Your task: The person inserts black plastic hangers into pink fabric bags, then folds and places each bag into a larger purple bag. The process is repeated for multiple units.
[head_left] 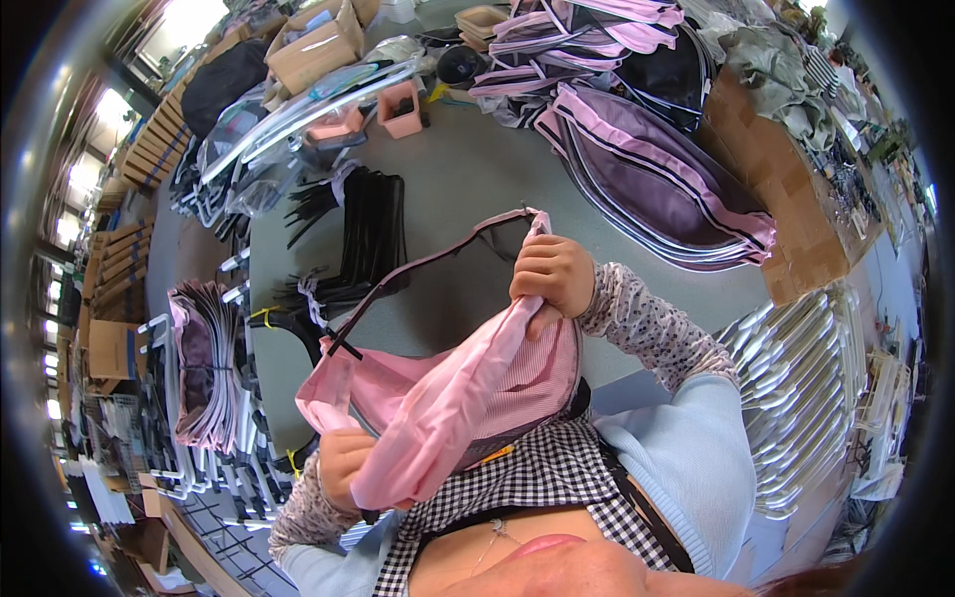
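Note:
A pink fabric piece (453,393) with dark edging and a finely striped panel is stretched between my hands, close to my body. My right hand (554,277) is closed around its upper right edge, over the table. Low on the left, my left hand (343,466) grips the opposite end. From the upper corner a dark strip edged in pink (438,257) loops away to the left, framing a see-through dark area. Folds of the cloth hide some of my left fingers.
Black strips (373,234) lie bundled on the grey table (477,164). Far right are stacked pink-and-black fabric pieces (657,184), beside a cardboard sheet (771,189). A pink bin (400,109) and a cardboard box (316,48) stand behind. White tubes (796,378) crowd the right side.

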Tool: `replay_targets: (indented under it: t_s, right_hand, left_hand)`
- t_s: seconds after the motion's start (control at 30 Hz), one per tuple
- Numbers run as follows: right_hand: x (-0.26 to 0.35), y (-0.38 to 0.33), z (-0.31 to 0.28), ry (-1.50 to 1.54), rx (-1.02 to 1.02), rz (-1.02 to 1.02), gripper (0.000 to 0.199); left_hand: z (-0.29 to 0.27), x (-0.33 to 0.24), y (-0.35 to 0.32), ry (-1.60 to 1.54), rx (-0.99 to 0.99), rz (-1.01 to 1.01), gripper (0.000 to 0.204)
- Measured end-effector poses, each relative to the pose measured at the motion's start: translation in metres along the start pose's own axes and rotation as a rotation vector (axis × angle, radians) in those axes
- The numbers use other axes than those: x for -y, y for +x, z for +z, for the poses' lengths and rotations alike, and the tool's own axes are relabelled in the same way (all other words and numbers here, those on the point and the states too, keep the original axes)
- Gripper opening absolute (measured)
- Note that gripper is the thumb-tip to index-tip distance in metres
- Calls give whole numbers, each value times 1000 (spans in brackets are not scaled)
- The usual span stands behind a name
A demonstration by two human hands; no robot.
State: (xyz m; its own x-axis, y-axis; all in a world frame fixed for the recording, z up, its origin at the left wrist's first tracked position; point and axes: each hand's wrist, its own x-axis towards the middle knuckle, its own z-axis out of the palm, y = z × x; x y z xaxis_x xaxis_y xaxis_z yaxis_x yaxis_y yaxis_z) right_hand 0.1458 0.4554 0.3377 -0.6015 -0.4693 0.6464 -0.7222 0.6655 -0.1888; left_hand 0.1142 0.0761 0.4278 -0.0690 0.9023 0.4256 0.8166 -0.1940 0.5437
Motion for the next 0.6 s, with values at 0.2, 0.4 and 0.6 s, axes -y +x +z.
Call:
replay_targets:
  t_s: [0.2, 0.4, 0.6]
  right_hand:
    - [31, 27, -3, -45, -7, -134, 54]
    - [67, 50, 31, 153, -31, -255, 51]
    - [34, 27, -34, 293, -82, -141, 62]
  left_hand:
    - [22, -2, 3, 93, 74, 43, 31]
    - [55, 32, 17, 81, 125, -148, 21]
    - [20, 87, -46, 75, 22, -341, 32]
